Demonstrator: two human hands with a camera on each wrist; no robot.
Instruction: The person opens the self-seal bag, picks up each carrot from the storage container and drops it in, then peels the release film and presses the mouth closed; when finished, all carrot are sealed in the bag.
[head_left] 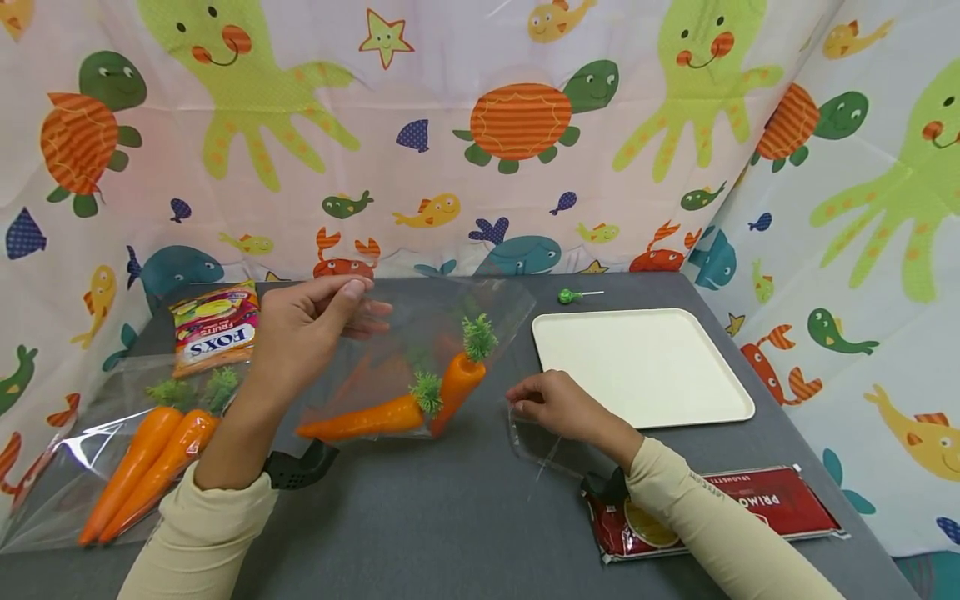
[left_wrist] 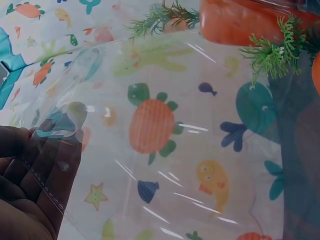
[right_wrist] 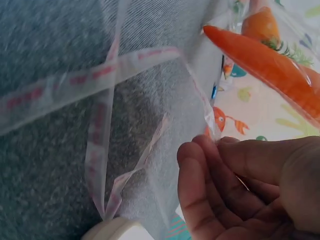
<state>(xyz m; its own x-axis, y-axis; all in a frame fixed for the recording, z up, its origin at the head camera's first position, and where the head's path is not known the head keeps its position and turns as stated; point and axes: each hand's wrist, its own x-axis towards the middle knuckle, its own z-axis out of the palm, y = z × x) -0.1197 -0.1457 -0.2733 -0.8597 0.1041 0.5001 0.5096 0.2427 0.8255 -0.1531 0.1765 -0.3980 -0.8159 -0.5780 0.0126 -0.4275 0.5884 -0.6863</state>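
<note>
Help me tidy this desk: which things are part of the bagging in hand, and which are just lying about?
In use: left hand, clear bag, two carrots, right hand, peeled strip.

Lying about: bagged carrots, candy pack, tray, lollipop, red packet.

A grey table [head_left: 465,517] fills the lower view, its far edge meeting a hanging cloth backdrop [head_left: 450,50] printed with green octopuses, orange-shelled turtles, fish, crabs and starfish. The cloth wraps round the right side too. Lighting seems even, probably from overhead.
</note>
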